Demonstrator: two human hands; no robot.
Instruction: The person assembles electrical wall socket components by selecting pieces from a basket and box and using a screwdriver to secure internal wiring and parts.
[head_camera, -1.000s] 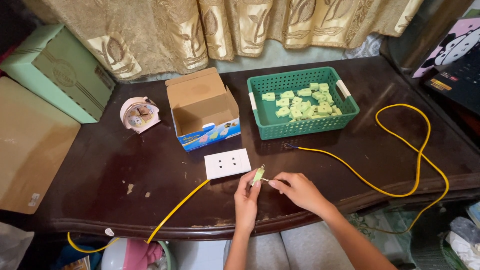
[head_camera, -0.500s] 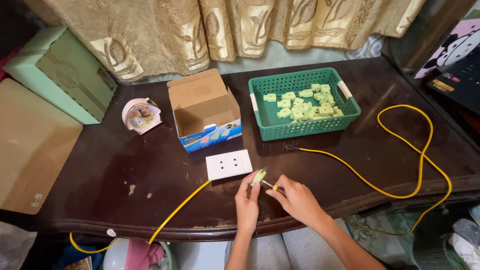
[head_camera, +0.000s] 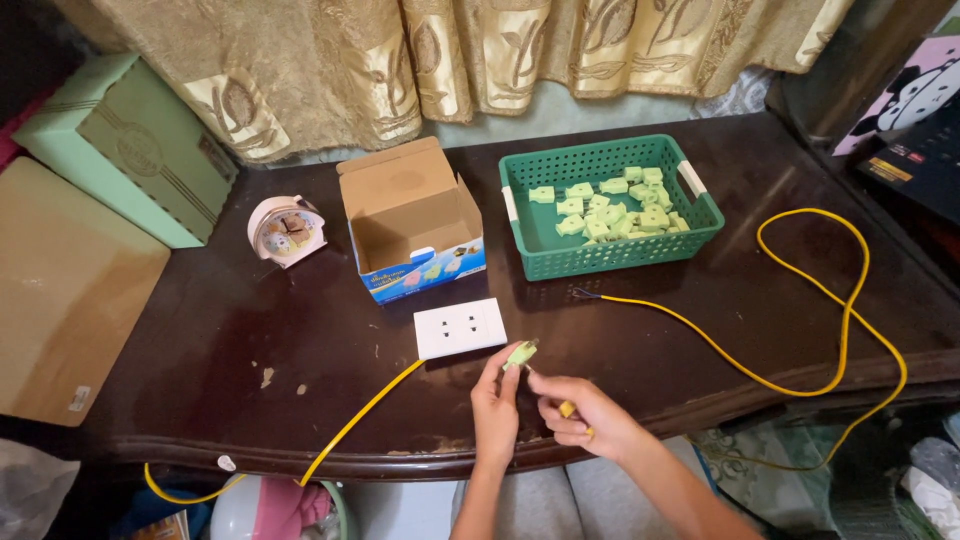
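1. Left hand (head_camera: 497, 408) pinches a small green plug (head_camera: 519, 353) just beside the white socket plate (head_camera: 460, 328).
2. Right hand (head_camera: 580, 412) curls its fingers around a yellow tool (mostly hidden).
3. Green basket (head_camera: 540, 262) sits behind.

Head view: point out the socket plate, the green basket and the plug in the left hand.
socket plate (head_camera: 460, 328), head view, middle of its white face.
green basket (head_camera: 622, 254), head view, front wall.
plug (head_camera: 519, 354), head view, its pale green body.
left hand (head_camera: 496, 400), head view, back of the hand.
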